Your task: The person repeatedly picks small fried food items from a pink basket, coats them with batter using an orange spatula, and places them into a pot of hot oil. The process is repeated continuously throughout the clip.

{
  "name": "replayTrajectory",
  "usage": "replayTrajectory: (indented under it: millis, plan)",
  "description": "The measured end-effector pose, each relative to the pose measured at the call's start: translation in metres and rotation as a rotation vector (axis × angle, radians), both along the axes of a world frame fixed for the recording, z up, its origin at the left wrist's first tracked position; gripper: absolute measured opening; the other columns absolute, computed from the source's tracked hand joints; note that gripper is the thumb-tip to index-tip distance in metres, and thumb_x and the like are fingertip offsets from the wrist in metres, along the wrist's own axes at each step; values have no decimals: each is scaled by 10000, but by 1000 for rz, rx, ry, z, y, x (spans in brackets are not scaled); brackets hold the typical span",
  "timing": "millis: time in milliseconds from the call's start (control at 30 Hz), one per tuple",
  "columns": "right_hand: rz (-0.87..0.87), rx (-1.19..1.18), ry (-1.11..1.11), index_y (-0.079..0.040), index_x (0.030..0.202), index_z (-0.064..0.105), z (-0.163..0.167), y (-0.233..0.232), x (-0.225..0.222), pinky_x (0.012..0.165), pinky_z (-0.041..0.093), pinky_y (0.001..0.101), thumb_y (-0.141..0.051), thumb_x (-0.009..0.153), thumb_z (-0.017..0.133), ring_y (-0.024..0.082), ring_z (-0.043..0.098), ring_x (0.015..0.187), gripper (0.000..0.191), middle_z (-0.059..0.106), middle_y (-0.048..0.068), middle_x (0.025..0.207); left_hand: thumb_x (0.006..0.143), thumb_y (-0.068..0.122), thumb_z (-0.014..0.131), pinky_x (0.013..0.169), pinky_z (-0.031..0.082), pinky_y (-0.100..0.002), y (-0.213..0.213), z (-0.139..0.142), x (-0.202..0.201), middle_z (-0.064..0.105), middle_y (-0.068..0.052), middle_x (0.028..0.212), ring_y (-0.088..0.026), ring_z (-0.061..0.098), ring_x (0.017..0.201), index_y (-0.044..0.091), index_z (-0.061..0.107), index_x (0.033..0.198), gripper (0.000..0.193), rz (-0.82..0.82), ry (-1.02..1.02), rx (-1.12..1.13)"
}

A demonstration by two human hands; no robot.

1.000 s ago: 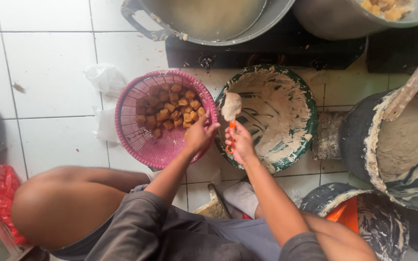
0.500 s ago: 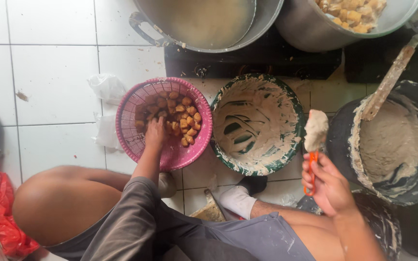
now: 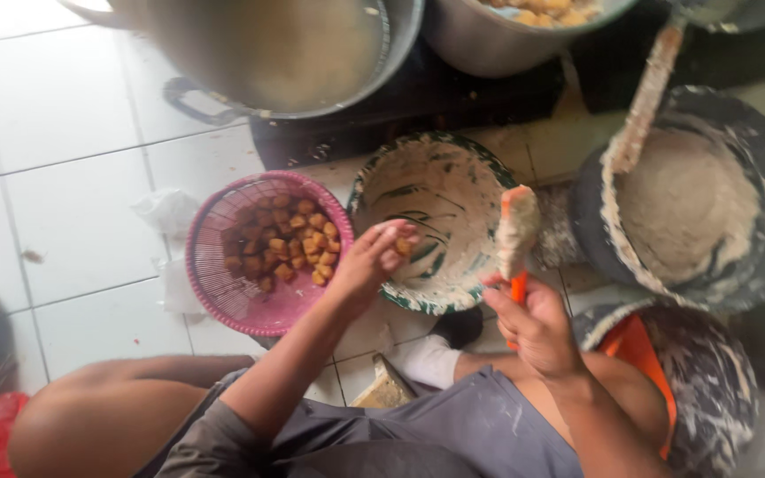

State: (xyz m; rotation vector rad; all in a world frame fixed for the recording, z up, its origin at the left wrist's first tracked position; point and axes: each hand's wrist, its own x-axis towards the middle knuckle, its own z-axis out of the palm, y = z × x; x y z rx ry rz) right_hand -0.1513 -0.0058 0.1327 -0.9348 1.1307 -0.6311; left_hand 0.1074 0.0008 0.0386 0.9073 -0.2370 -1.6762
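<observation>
My left hand [image 3: 374,261] holds a small golden fried piece [image 3: 402,245] over the rim of the green-edged bowl [image 3: 480,159] smeared with pale batter. To its left sits a pink mesh basket [image 3: 223,283] with several fried pieces [image 3: 289,243]. My right hand [image 3: 533,323] grips an orange-handled spatula [image 3: 517,235] upright, its blade loaded with pale paste, just right of the bowl.
A dark bucket of pale paste [image 3: 692,204] with a coated stick [image 3: 644,97] stands at the right. Two large metal pots [image 3: 294,62] sit on a black stove [image 3: 453,106] at the top. A smeared orange container [image 3: 657,372] is by my right knee. White tiled floor lies to the left.
My left hand has lifted out of the pink basket with a fried piece and moved right to the bowl. My right hand has brought the loaded spatula left, toward the bowl.
</observation>
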Motion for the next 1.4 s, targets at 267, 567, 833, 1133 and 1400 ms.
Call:
replayTrajectory:
  millis: [267,567,833,1133,1400]
  plan:
    - [34,-337,-27,-11,1136,628,2,9,2,864,528,204,-70,889,748,31,609,948,281,627,-20,1033,1099,314,485,1046,511,-330,31,68,-83,654,-87,1276,-151,624,1131,34,584,1388,415,-275,302,-75]
    - [-59,-225,170,-7,1067,702,-16,13,-10,502,335,190,-161,1000,716,-7,438,598,168,615,-41,786,843,70,826,873,599,-289,49,43,-102,624,-19,1044,-101,643,965,25,656,1140,345,-98,-522,-289]
    - [4,-288,-6,-25,1189,630,6,3,-5,871,546,202,-27,864,747,28,659,1003,345,701,35,1124,897,25,762,922,523,-264,38,16,-104,632,-30,1062,-108,637,1004,24,628,1157,292,26,93,-168]
    - [-41,-454,174,-11,1107,658,-10,11,-3,817,547,188,-97,900,800,28,658,915,265,711,40,1018,947,123,759,925,547,-271,38,37,-103,685,-52,1107,-125,654,1021,16,670,1180,272,52,-334,-257]
    - [-125,-68,-34,-20,1083,660,-8,10,-5,450,311,173,-185,942,753,-13,433,553,236,647,11,852,799,151,894,893,573,-337,41,53,-89,716,-102,1108,-233,712,1037,52,675,1118,399,149,-1029,-632]
